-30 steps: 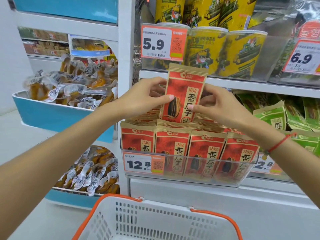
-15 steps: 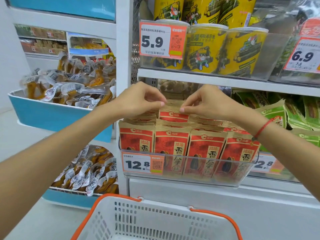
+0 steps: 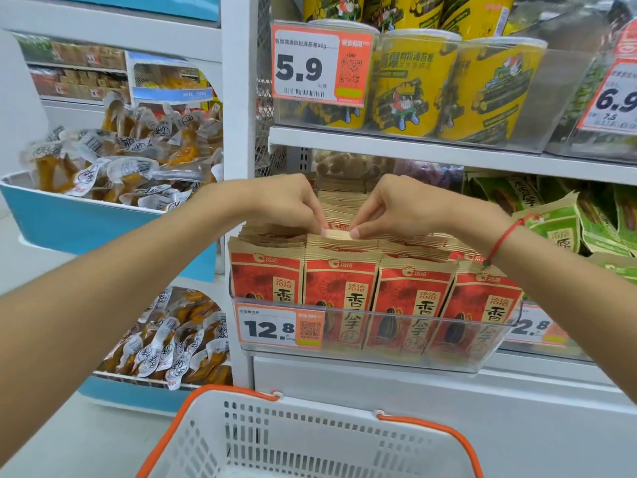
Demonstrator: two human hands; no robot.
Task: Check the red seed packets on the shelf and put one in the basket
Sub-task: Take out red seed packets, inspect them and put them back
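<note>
Red seed packets (image 3: 375, 288) stand in rows in a clear plastic shelf tray (image 3: 372, 357) at mid height. My left hand (image 3: 286, 205) and my right hand (image 3: 403, 208) meet over the second row. Both pinch the tan top edge of one red seed packet (image 3: 337, 233) that sits down among the others, only its top strip showing. A white basket with orange rim (image 3: 310, 439) hangs low in front, below the tray, and holds nothing that I can see.
Yellow snack tubs (image 3: 448, 88) fill the shelf above, close over my hands. Green seed packets (image 3: 558, 229) lie to the right. To the left, blue bins (image 3: 103, 222) hold clear-wrapped snacks. A white shelf post (image 3: 239, 167) stands between. Price tags read 5.9 and 12.8.
A second ago both hands held one red packet up in front of the shelf. They have lowered it back into the rows, and now only its top edge shows between my fingertips.
</note>
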